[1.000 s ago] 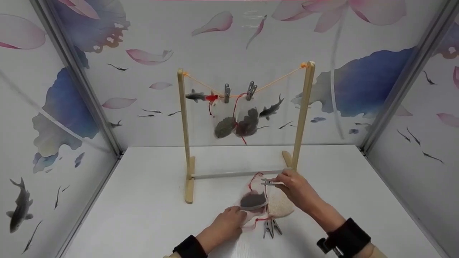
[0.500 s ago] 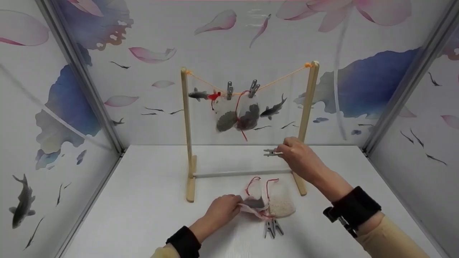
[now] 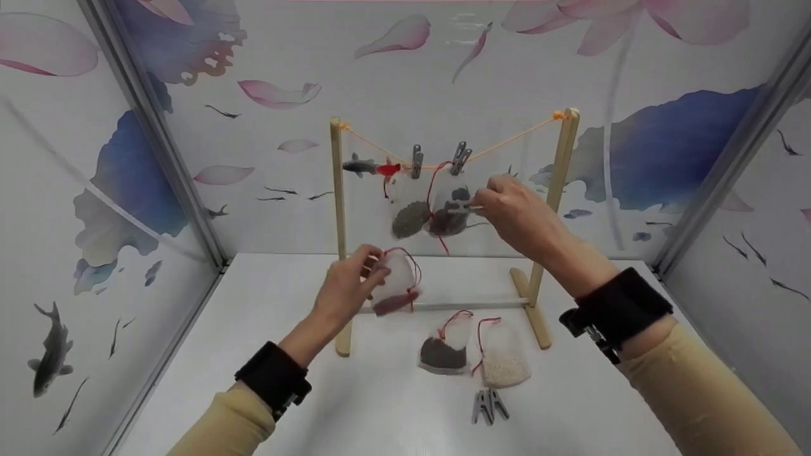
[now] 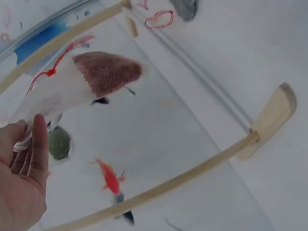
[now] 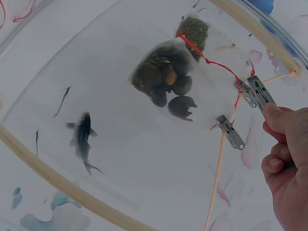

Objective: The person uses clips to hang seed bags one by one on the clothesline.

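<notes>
My left hand (image 3: 345,285) pinches the top of a sheer drawstring bag (image 4: 108,74) with reddish-brown contents. The bag hangs in the air before the rack's left side. My right hand (image 3: 519,215) grips a grey clothespin (image 5: 261,94) between thumb and fingers, in front of the hanging bags in the head view. Two sheer bags hang from an orange cord (image 3: 516,140): one with green contents (image 3: 410,218), one with dark brown pieces (image 3: 448,218). One clothespin (image 3: 417,161) and another clothespin (image 3: 460,158) clip them to the cord.
A wooden rack with a left post (image 3: 336,190) and right post (image 3: 562,164) stands on the white table (image 3: 266,380). Before it lie a bag of dark grains (image 3: 443,354), a bag of beige grains (image 3: 505,367) and loose clothespins (image 3: 490,406). Printed panels enclose the table.
My left hand has lifted the reddish-brown bag off the table, up and to the left. My right hand has raised the clothespin from the table bags to the height of the hanging bags.
</notes>
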`<state>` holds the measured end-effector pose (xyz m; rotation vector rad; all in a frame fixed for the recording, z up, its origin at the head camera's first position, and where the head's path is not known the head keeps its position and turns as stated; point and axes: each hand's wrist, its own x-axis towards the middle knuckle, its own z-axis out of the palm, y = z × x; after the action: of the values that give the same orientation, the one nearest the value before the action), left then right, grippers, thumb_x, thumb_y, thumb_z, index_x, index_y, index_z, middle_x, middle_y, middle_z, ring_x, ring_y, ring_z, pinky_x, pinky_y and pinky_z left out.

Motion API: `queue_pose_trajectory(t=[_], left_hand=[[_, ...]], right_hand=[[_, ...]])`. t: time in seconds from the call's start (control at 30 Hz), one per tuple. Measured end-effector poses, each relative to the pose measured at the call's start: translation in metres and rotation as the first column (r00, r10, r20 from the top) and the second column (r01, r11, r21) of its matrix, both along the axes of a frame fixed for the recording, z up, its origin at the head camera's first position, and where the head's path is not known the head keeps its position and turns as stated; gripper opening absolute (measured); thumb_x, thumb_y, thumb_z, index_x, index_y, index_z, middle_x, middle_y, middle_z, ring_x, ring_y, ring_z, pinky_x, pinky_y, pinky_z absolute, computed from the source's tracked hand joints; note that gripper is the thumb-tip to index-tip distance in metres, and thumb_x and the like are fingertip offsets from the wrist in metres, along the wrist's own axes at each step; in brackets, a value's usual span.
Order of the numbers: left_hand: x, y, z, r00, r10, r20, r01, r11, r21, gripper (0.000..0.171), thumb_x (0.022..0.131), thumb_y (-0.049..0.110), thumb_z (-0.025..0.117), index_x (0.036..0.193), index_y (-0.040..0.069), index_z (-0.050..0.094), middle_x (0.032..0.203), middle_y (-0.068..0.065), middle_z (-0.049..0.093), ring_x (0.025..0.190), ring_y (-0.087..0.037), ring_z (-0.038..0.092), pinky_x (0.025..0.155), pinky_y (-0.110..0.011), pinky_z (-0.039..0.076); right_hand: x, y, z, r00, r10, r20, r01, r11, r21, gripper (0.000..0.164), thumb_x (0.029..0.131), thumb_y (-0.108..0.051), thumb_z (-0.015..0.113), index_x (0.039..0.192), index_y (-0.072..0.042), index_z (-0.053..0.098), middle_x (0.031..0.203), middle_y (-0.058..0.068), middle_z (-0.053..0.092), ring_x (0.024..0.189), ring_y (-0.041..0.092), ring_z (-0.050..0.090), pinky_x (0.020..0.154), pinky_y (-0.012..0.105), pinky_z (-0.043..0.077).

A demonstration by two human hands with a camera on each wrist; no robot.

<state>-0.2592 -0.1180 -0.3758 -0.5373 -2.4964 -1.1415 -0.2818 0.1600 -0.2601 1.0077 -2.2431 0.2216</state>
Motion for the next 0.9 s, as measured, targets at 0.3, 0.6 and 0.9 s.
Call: queue_pose_trajectory(t=[0.3, 0.6, 0.9], left_hand=[[-0.042, -0.012, 0.069, 0.927, 0.226, -0.299, -0.238, 0.971, -0.003, 0.020, 0.095, 0.020, 0.055, 0.110, 0.009, 0.063, 0.094, -0.006, 0.071, 0.071, -0.014, 0.068, 0.057, -0.024, 0.054], [-0.068, 0.002, 0.095, 0.812, 0.311, -0.494, -0.440, 0.882, -0.166, 0.015, 0.093, 0.017, 0.058, 0.102, 0.010, 0.067, 0.097, -0.008, 0.072, 0.075, -0.023, 0.070, 0.062, -0.034, 0.056], [-0.081, 0.019, 0.106, 0.792, 0.336, -0.510, -0.517, 0.813, -0.268, 0.013, 0.094, 0.014, 0.056, 0.099, 0.008, 0.066, 0.090, -0.009, 0.073, 0.063, -0.019, 0.067, 0.057, -0.031, 0.055]], right_hand=[[-0.024, -0.032, 0.041, 0.994, 0.013, 0.111, -0.006, 0.998, -0.063, 0.006, 0.086, 0.000, 0.063, 0.091, 0.002, 0.064, 0.084, 0.017, 0.059, 0.084, 0.032, 0.060, 0.071, 0.039, 0.052], [-0.044, -0.057, 0.062, 0.992, -0.037, 0.122, 0.047, 0.996, -0.080, 0.010, 0.090, -0.007, 0.060, 0.092, 0.001, 0.067, 0.082, 0.017, 0.059, 0.082, 0.030, 0.060, 0.070, 0.038, 0.052], [-0.066, -0.077, 0.058, 0.993, -0.022, 0.119, 0.030, 0.997, -0.069, 0.011, 0.088, -0.006, 0.062, 0.090, 0.003, 0.067, 0.081, 0.017, 0.059, 0.081, 0.031, 0.060, 0.071, 0.039, 0.052]])
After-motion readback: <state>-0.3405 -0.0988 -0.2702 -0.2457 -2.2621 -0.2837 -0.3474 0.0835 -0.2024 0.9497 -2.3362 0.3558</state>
